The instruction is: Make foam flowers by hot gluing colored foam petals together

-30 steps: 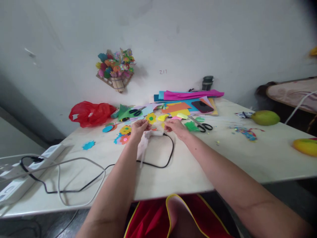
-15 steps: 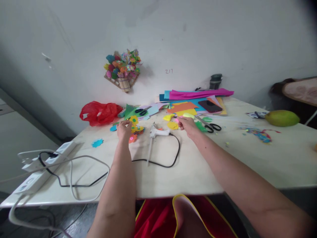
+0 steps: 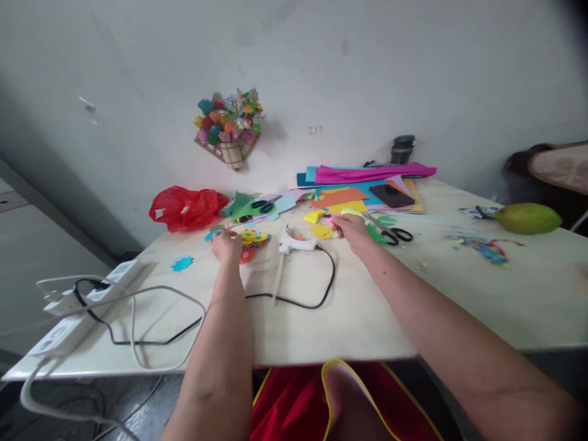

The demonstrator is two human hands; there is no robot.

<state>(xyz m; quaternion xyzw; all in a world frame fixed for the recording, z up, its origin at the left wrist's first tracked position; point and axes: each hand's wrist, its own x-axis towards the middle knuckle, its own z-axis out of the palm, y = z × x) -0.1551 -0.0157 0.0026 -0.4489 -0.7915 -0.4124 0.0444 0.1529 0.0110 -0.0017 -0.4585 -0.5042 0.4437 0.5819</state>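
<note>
My left hand (image 3: 226, 245) is at the left of the craft pieces, its fingers pinched at a blue flower cutout (image 3: 213, 235). Close to its right lies a pile of yellow flower cutouts (image 3: 253, 237), with an orange flower cutout (image 3: 247, 255) in front. My right hand (image 3: 353, 231) is closed, fingertips down beside small pink pieces (image 3: 329, 222) and yellow cutouts (image 3: 323, 231); what it pinches is hidden. Between the hands a white hot glue gun (image 3: 296, 245) rests on the table, a glue stick pointing toward me. Black-handled scissors (image 3: 395, 235) lie right of my right hand.
A power strip (image 3: 87, 306) with looping cables lies at the left edge. Another blue flower (image 3: 182, 263) sits nearby. Behind are a red plastic bag (image 3: 186, 208), more scissors (image 3: 265, 204), coloured sheets (image 3: 340, 196) and a phone (image 3: 391, 196). A green-yellow fruit (image 3: 528, 218) is at right.
My left hand has moved slightly left and down to the blue flower cutout. The yellow flower that stood up beside its fingers no longer shows there. My right hand has barely moved.
</note>
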